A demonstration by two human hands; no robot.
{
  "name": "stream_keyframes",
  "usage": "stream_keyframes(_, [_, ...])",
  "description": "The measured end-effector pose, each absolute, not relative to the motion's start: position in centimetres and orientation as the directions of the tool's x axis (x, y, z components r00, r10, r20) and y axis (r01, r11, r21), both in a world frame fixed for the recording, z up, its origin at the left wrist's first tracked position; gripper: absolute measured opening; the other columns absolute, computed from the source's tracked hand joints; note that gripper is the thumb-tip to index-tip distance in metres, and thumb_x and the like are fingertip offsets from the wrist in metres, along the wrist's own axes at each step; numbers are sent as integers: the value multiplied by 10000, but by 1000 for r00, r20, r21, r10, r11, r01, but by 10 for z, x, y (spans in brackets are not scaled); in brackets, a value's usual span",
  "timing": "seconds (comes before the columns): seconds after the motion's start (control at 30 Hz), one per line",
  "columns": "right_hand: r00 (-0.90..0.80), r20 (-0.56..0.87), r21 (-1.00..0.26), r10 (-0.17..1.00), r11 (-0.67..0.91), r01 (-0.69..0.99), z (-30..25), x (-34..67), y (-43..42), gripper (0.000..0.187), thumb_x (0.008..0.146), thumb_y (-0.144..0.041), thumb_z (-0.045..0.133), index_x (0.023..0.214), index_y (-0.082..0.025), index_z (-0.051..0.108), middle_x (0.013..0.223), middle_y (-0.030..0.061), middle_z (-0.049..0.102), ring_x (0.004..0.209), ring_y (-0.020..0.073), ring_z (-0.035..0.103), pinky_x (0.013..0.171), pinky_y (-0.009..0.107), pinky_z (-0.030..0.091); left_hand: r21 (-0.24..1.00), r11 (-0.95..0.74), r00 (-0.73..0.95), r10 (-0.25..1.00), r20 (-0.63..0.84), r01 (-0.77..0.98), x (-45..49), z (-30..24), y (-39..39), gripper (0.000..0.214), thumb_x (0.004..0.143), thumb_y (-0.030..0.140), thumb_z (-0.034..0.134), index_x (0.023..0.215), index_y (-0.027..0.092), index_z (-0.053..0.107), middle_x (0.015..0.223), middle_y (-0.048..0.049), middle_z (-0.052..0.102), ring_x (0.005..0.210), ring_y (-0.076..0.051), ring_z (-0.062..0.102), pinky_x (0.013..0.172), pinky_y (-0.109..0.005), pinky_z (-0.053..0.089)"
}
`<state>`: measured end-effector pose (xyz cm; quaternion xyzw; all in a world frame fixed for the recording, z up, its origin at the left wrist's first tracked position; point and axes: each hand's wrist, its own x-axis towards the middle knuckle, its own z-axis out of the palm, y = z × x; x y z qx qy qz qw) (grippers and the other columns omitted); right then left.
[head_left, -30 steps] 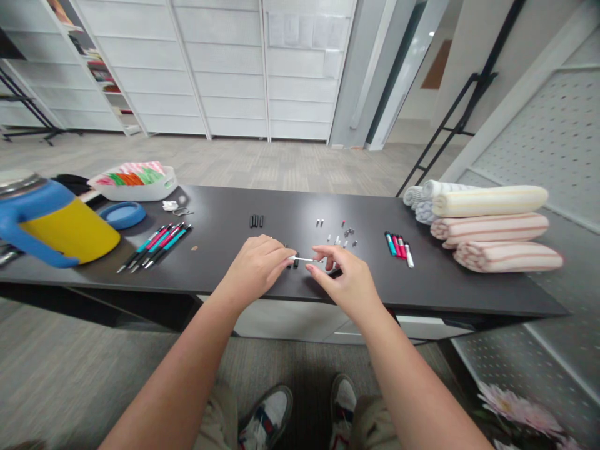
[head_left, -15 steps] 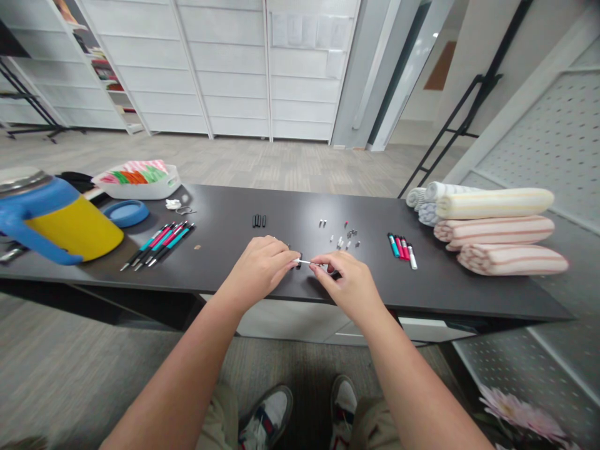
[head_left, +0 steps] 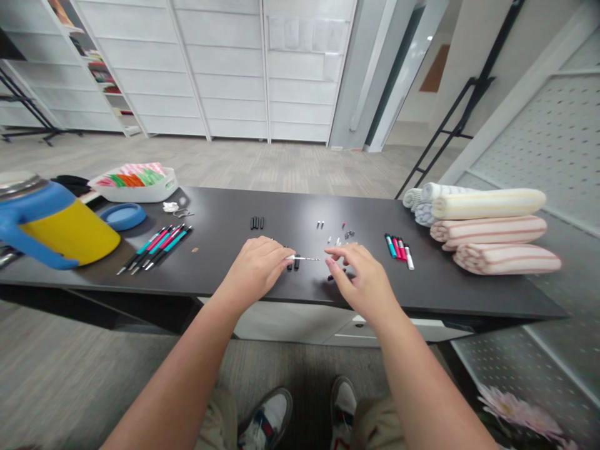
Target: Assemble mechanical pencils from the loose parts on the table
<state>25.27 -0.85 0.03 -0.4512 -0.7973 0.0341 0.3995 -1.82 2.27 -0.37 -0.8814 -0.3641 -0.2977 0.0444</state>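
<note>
My left hand [head_left: 262, 265] is closed over the white end of a thin pen refill [head_left: 307, 258], which points right above the dark table. A fine coil, like a spring, seems to sit along its bare end. Just off that tip, my right hand [head_left: 363, 272] has thumb and forefinger apart, with nothing visible between them. Short black pen parts [head_left: 296, 265] lie under the refill, and another small dark piece [head_left: 330, 277] rests below my right fingers. Beyond my right hand are tiny white parts [head_left: 338, 241] and metal bits [head_left: 349, 235].
Assembled pens [head_left: 154, 248] lie on the left of the table [head_left: 220, 250], near a yellow-blue jug [head_left: 70, 225], blue lid [head_left: 124, 216] and white basket [head_left: 164, 189]. Black tubes [head_left: 257, 223] stand apart behind. Coloured pen barrels [head_left: 398, 247] and rolled towels [head_left: 492, 231] are at right.
My right fingers have let go of the refill's right end and moved slightly right, opening apart. The refill's thin end now shows, while my left hand keeps its hold.
</note>
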Motion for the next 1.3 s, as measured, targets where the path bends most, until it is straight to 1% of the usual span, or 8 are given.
stream_keyframes(0.07, [-357,545,-370,759,600,710,2,271,-9,176,1041,-277,580,1123,-229,728,1038,84,733,979,258,664,909,427,522,140,-722,545,621,564,677,-18,-3,23,213,1080,298,533,1173,212,704,1096,-65,760,1032,-230,645,939,-400,436])
stream_keyframes(0.17, [-452,456,-328,766,618,715,-2,291,-6,182,1012,-292,647,1147,-242,757,1107,94,712,1000,262,655,909,438,539,136,-721,546,620,563,679,-17,-1,23,214,1082,296,527,1166,210,703,1089,-64,760,1022,-231,646,929,-397,440])
stream_keyframes(0.3, [-480,407,-314,777,613,725,-10,295,-2,139,989,-267,680,1078,-264,786,1103,89,711,977,262,650,891,444,548,133,-722,551,622,556,679,-17,-1,23,214,1081,296,527,1162,215,708,1087,-66,758,1024,-231,647,933,-397,440])
stream_keyframes(0.4, [-467,393,-326,792,595,734,-9,287,-3,98,993,-232,660,1002,-237,757,1042,83,730,957,257,656,896,439,538,135,-722,555,624,550,678,-17,-2,23,213,1080,294,531,1161,218,712,1072,-66,758,1019,-226,652,943,-395,441])
stream_keyframes(0.57, [-306,440,-449,844,502,739,-4,270,-11,93,1015,-258,611,1003,-219,695,914,55,730,855,224,672,790,354,531,124,-729,564,615,551,674,-17,-4,23,209,1071,283,539,1159,221,718,1065,-72,756,1011,-229,652,933,-396,441])
stream_keyframes(0.67, [-266,471,-504,841,504,702,-2,262,-14,105,1018,-287,603,1007,-227,687,896,44,717,792,198,656,740,316,513,122,-732,566,611,554,670,-17,-4,23,206,1067,285,549,1159,224,723,1067,-73,755,1012,-231,650,933,-400,439])
stream_keyframes(0.93, [-269,479,-511,835,515,688,-4,255,-13,63,1004,-257,617,1002,-222,670,929,41,706,813,195,639,761,311,492,128,-727,570,624,535,675,-17,-3,22,207,1070,293,554,1169,225,723,1078,-67,751,1029,-233,638,941,-404,431])
stream_keyframes(1.3, [-320,515,-524,795,587,617,-8,235,-11,69,1004,-256,659,1051,-232,705,983,58,751,905,222,686,847,355,532,104,-758,612,592,525,644,-12,-2,17,212,1073,312,558,1187,233,717,1034,-61,750,1025,-223,652,940,-399,432])
